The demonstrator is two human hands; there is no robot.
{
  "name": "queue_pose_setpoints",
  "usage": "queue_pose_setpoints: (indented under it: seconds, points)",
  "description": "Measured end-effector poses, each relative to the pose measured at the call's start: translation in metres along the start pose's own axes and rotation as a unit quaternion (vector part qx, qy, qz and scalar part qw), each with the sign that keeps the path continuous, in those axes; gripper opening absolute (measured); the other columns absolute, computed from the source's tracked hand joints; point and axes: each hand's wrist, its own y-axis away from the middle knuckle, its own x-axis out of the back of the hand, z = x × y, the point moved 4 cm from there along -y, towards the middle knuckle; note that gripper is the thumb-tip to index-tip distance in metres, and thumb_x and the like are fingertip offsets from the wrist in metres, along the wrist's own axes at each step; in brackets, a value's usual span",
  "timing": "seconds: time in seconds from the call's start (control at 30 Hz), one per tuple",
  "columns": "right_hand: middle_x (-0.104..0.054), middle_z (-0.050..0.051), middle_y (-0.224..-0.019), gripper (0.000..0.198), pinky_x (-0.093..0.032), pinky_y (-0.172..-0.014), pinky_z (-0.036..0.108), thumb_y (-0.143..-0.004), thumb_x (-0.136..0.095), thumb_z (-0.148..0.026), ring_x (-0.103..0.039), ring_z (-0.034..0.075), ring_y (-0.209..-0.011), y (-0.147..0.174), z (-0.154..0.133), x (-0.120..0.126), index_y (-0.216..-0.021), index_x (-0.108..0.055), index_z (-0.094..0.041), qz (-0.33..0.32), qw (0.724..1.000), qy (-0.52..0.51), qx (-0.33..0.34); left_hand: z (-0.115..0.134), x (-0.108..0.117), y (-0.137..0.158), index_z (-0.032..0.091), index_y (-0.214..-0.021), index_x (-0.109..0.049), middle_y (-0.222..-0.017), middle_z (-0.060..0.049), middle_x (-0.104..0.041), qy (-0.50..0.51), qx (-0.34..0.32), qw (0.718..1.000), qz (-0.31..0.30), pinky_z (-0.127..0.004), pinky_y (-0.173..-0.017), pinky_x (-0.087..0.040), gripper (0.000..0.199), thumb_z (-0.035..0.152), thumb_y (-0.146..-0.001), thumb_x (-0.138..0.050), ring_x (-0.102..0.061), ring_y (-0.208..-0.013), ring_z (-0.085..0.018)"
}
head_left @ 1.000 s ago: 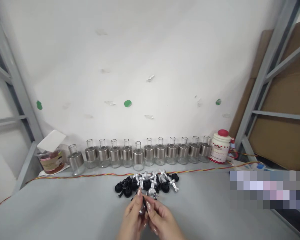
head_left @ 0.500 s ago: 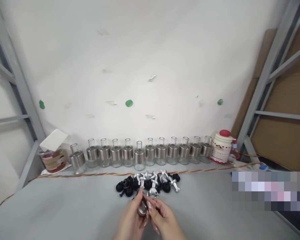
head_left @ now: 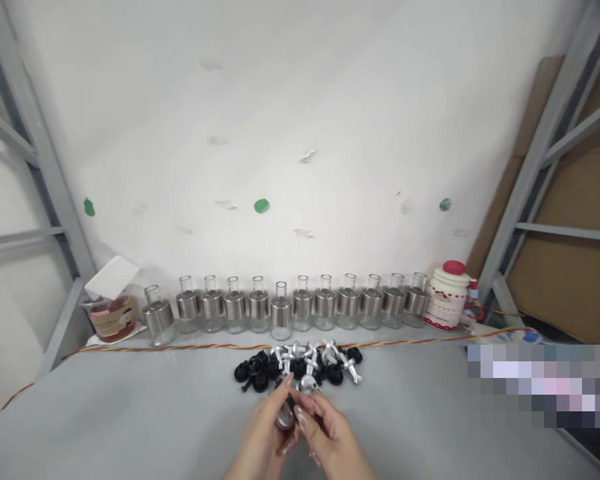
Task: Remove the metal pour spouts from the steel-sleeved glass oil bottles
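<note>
At the near middle of the table, my left hand curls around a small round silver metal piece. A slim black part lies against it. My right hand pinches that black part from the right, its thumb pressed on it. Fingers of both hands meet and hide much of the two pieces, so I cannot tell how they are joined. Just beyond the fingertips lies a heap of black stopper-like pieces and silver spout-like pieces.
Along the back stands a row of several glass bottles with metal sleeves and uncovered necks. A twisted red-yellow wire crosses before them. A tea cup is at left, a white jar with red lid at right. Grey metal posts flank the table.
The view shifts slightly, so the background sits a little further right. My hands stay together; the silver piece has tilted a little and shows less of its bright round face.
</note>
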Motion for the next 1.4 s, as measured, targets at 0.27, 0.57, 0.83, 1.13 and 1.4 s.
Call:
queue_pose_setpoints:
  seconds: [0.27,0.57,0.83,1.13,1.4]
  points:
    - [-0.046,-0.003,-0.057,0.043,-0.027,-0.041,0.019,-0.068,-0.054,-0.058,-0.031,0.005,-0.043,0.001,-0.006,0.000,-0.069,-0.055,-0.015,-0.026,0.999,0.015,0.012,0.002,-0.005,0.006,0.013,-0.070,-0.064,-0.053,0.002,-0.053,0.036,0.026,0.999,0.020,-0.018,-0.043,-0.026,0.040,0.052,-0.060,-0.062,-0.040,-0.045,-0.007]
    - [-0.046,-0.002,-0.057,0.044,-0.026,-0.039,0.019,-0.066,-0.054,-0.060,-0.032,0.006,-0.042,-0.002,-0.008,0.002,-0.058,-0.048,-0.017,-0.002,0.999,0.031,0.033,0.003,-0.003,0.007,0.012,-0.074,-0.065,-0.060,0.000,-0.056,0.032,0.003,0.999,0.010,-0.018,-0.045,-0.026,0.037,0.048,-0.062,-0.063,-0.036,-0.045,-0.005]
    - [-0.038,-0.007,-0.049,0.041,-0.018,-0.037,0.018,-0.069,-0.056,-0.053,-0.025,0.003,-0.037,-0.003,0.003,0.001,-0.059,-0.041,-0.017,-0.045,0.996,-0.082,-0.004,-0.004,0.004,0.003,0.015,-0.080,-0.063,-0.058,0.002,-0.052,0.002,-0.019,1.000,0.011,-0.019,-0.045,-0.025,0.041,0.053,-0.066,-0.057,-0.036,-0.047,-0.006]
    - [-0.034,-0.009,-0.045,0.042,-0.015,-0.038,0.019,-0.068,-0.057,-0.055,-0.023,0.003,-0.037,-0.003,0.008,0.002,-0.059,-0.039,-0.018,-0.045,0.992,-0.121,-0.005,0.000,-0.003,0.007,0.016,-0.090,-0.065,-0.058,0.003,-0.049,-0.033,-0.004,0.999,0.014,-0.017,-0.045,-0.021,0.052,0.060,-0.062,-0.057,-0.031,-0.044,-0.003]
    - [-0.034,-0.010,-0.043,0.039,-0.014,-0.038,0.019,-0.067,-0.060,-0.054,-0.023,0.003,-0.036,-0.003,0.008,0.000,-0.069,-0.047,-0.017,-0.047,0.989,-0.137,-0.011,0.004,-0.002,0.007,0.017,-0.075,-0.066,-0.058,0.003,-0.049,-0.065,-0.027,0.997,0.037,-0.017,-0.045,-0.023,0.046,0.059,-0.060,-0.059,-0.033,-0.045,-0.004]
